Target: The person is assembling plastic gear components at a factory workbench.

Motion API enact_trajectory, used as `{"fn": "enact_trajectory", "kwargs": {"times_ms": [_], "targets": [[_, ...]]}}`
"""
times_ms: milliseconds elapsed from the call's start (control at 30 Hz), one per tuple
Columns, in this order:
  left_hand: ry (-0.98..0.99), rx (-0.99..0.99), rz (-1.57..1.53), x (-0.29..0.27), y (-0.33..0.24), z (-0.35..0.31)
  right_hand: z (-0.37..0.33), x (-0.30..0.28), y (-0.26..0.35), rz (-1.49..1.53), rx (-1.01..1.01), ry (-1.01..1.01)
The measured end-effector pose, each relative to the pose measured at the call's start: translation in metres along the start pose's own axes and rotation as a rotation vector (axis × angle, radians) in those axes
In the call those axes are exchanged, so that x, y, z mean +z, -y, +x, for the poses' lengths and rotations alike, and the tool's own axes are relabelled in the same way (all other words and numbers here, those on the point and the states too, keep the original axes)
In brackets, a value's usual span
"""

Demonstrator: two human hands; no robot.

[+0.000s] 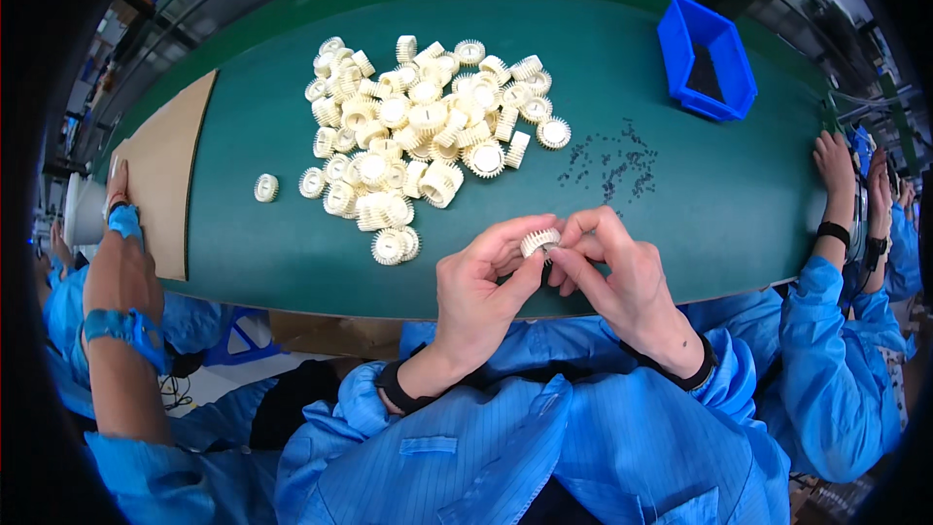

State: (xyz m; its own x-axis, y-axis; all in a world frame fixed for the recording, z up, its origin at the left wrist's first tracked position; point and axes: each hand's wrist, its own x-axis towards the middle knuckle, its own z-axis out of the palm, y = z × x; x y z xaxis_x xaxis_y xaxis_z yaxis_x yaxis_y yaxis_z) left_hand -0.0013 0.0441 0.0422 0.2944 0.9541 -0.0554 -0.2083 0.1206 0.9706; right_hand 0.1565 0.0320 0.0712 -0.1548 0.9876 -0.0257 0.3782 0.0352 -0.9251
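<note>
Near the front edge of the green table, my two hands meet around one cream toothed plastic ring (537,241). My left hand (486,277) pinches it from the left between thumb and fingers. My right hand (622,277) has its thumb and fingertips closed against the ring's right side; whether a small dark piece is between them is too small to tell. Beyond my hands lies a big heap of the same cream toothed rings (428,117). Many tiny black parts (614,160) are scattered to the right of the heap.
A blue bin (739,68) with black parts inside stands at the back right. One loose toothed ring (265,188) lies left of the heap. Cardboard (170,175) covers the table's left end, under a co-worker's hand (118,182). Another co-worker's hands (836,160) are at the right.
</note>
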Motion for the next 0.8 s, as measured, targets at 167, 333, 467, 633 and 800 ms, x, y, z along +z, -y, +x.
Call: {"fn": "enact_trajectory", "kwargs": {"times_ms": [167,333,467,633,800], "targets": [[-0.067,0.009,0.022,0.011,-0.004,0.001,-0.001,0.007,-0.004,-0.223,-0.154,-0.13],[-0.081,-0.054,0.019,0.014,-0.008,0.005,0.001,0.001,0.002,-0.218,-0.038,-0.124],[-0.078,-0.072,-0.017,0.012,-0.007,0.005,0.001,0.0,-0.002,-0.119,0.018,-0.108],[-0.081,-0.077,0.148,0.017,-0.009,0.004,-0.002,-0.006,0.006,-0.245,-0.052,-0.124],[-0.036,0.206,0.64,0.013,-0.044,0.008,-0.001,-0.03,0.007,-0.127,0.226,-0.139]]}}
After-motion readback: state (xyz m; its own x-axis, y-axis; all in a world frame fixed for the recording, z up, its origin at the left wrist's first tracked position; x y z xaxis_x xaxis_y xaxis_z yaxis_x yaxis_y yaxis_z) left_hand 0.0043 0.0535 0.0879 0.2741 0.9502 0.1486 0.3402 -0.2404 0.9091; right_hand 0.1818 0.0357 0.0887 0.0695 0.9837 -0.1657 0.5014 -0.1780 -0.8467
